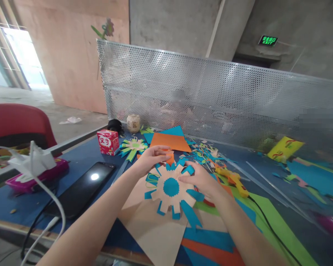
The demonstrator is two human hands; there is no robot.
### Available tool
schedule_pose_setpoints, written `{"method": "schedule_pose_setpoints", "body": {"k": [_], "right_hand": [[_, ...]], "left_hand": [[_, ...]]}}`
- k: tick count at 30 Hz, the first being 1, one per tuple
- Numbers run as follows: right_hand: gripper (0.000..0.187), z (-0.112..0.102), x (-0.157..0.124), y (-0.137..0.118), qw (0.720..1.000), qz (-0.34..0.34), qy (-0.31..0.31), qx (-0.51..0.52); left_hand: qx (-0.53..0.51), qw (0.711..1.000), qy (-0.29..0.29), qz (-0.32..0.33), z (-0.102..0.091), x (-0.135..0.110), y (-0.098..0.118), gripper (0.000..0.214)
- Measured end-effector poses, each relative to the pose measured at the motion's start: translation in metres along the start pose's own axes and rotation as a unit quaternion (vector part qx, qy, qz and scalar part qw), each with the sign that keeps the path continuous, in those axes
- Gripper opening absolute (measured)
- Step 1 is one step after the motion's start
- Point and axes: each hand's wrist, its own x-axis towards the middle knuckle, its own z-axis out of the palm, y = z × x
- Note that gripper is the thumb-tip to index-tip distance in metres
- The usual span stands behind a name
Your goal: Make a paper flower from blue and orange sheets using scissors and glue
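A paper flower (161,195) with beige and blue petals and a scalloped blue center (171,187) is in front of me, above sheets of paper. My right hand (201,179) grips its right edge, thumb on the face and fingers behind the upper petals. Just beyond the flower's top edge, my left hand (152,159) has its fingertips closed around a small orange paper piece (170,158). Thin green loops (151,180) show at the flower's left side. Beneath it lies a beige sheet (155,231).
A yellow glue gun (234,181) with a black cord lies right of my right hand. Paper scraps (207,152), an orange sheet (169,141) and a green-and-blue paper flower (133,146) lie farther back. A phone (80,188), red box (108,142) and power strip (37,175) sit left. A perforated metal screen (211,92) borders the table.
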Motion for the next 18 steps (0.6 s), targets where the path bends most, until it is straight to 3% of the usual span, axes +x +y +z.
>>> {"method": "schedule_pose_setpoints", "body": {"k": [7, 10, 13, 16, 18], "right_hand": [[0.06, -0.002, 0.002, 0.003, 1.0, -0.008, 0.003, 0.025], [0.056, -0.004, 0.01, 0.013, 0.998, -0.035, -0.033, 0.045], [0.049, -0.006, 0.02, 0.024, 0.995, -0.075, -0.047, 0.043], [0.042, -0.006, 0.026, 0.028, 0.993, -0.114, 0.029, -0.031], [0.034, -0.006, 0.026, 0.024, 0.979, -0.161, 0.096, -0.086]], "left_hand": [[-0.029, 0.999, -0.014, 0.012, 0.001, 0.0, -0.002, 0.041], [-0.045, 0.998, 0.045, 0.012, 0.0, 0.002, -0.002, 0.041], [-0.053, 0.989, 0.122, 0.061, -0.004, 0.005, -0.002, 0.044], [-0.064, 0.975, 0.181, 0.11, -0.008, 0.007, 0.0, 0.048], [-0.062, 0.973, 0.187, 0.122, -0.008, 0.007, 0.001, 0.05]]}}
